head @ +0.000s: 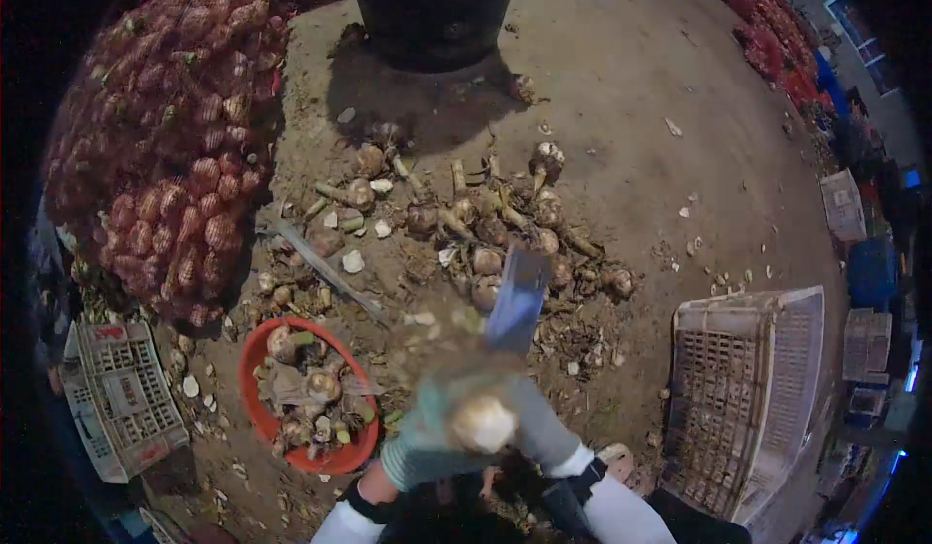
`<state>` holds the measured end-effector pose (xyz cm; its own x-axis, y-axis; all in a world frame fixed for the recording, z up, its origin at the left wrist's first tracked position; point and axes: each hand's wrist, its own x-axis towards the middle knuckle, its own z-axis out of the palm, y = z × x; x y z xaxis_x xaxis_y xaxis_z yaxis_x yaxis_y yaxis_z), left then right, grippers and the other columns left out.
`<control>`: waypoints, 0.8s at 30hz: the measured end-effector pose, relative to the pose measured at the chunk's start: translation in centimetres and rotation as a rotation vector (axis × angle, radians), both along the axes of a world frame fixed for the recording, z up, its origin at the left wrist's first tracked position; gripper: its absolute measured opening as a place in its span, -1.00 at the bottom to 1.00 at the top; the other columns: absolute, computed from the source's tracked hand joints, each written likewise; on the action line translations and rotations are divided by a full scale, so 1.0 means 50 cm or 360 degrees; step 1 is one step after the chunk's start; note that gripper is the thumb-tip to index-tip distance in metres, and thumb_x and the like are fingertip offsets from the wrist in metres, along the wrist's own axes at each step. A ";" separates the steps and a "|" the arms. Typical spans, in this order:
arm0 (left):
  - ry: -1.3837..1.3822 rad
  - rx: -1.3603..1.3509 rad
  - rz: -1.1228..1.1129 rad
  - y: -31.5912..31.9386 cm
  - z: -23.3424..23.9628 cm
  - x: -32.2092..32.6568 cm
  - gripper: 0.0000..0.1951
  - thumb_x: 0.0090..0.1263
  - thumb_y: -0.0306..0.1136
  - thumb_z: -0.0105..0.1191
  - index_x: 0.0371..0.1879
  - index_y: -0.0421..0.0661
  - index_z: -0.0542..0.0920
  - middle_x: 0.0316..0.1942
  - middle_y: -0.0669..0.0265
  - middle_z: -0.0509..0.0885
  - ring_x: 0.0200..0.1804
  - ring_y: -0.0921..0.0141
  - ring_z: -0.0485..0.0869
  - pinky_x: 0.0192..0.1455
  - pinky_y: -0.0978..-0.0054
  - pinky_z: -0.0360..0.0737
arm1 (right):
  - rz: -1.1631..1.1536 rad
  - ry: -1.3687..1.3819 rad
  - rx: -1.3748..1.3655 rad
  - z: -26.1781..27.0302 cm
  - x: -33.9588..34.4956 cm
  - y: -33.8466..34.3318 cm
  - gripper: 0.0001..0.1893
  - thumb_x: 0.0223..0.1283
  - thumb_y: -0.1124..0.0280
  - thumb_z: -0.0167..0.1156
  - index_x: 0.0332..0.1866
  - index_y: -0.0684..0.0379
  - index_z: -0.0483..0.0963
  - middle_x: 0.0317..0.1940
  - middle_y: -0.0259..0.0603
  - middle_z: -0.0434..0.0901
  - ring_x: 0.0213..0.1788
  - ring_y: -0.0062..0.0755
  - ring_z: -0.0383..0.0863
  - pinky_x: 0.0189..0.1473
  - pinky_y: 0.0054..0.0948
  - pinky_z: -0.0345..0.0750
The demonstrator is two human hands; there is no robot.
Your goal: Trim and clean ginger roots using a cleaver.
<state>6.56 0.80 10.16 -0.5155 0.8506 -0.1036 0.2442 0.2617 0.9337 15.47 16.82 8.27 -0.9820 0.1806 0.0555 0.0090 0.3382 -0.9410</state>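
My left hand (pixel 429 427), in a green striped glove, is closed around a pale bulb (pixel 484 424) whose stem and root end are blurred by motion. Close against it at the right is my right hand (pixel 535 416) in a grey glove; a broad knife blade (pixel 518 300) points up and away from that hand, its handle hidden. Beyond the blade lie several dirty bulbs with thick cut stalks (pixel 488 260) on the earth floor. An orange plastic basin (pixel 250 387) with bulbs and stem pieces stands to the left of my hands.
Red mesh sacks of bulbs (pixel 175 216) are heaped at the left. A dark tub (pixel 437 20) stands at the top. Plastic crates stand at the left (pixel 124 398) and right (pixel 728 398). A flat strip (pixel 320 264) lies near the basin, among scattered peelings.
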 end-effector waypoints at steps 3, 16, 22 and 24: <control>-0.0495 0.0224 0.0375 0.018 0.015 -0.006 -0.32 -0.10 -0.21 0.38 0.06 -0.18 0.45 -0.01 0.25 0.55 0.08 0.29 0.50 0.16 0.34 0.41 | -0.0421 -0.0769 -0.1070 0.043 -0.050 0.021 -0.68 -0.01 0.37 0.26 -0.12 0.22 0.46 -0.29 -0.10 0.58 -0.27 -0.12 0.54 -0.18 -0.27 0.43; 0.0972 -0.0809 0.0757 -0.130 0.031 -0.096 -0.61 -0.11 -0.34 0.24 -0.21 -0.11 0.54 -0.20 0.07 0.51 -0.13 0.08 0.48 -0.05 0.23 0.43 | -0.0017 -0.0876 0.0599 -0.082 0.044 0.102 -0.76 0.00 0.32 0.17 -0.20 0.16 0.47 -0.33 -0.01 0.55 -0.21 0.05 0.54 -0.17 -0.17 0.51; 0.1101 -0.0735 0.0409 -0.059 0.102 -0.073 -0.51 -0.06 -0.32 0.24 -0.05 -0.07 0.49 -0.08 0.10 0.53 -0.04 0.10 0.48 0.05 0.21 0.39 | -0.0322 -0.0456 0.1005 -0.120 -0.179 0.152 -0.75 -0.05 0.43 0.18 -0.18 0.13 0.45 -0.17 -0.08 0.47 -0.07 -0.04 0.51 -0.11 -0.16 0.48; 0.0819 -0.0698 0.0220 -0.047 0.082 -0.064 -0.47 -0.06 -0.26 0.24 -0.01 -0.05 0.48 -0.05 0.08 0.51 0.00 0.09 0.45 0.09 0.19 0.36 | -0.0375 -0.0637 0.1052 -0.153 -0.231 0.129 -0.75 -0.05 0.44 0.19 -0.19 0.16 0.45 -0.10 -0.11 0.44 -0.03 -0.05 0.50 -0.06 -0.18 0.47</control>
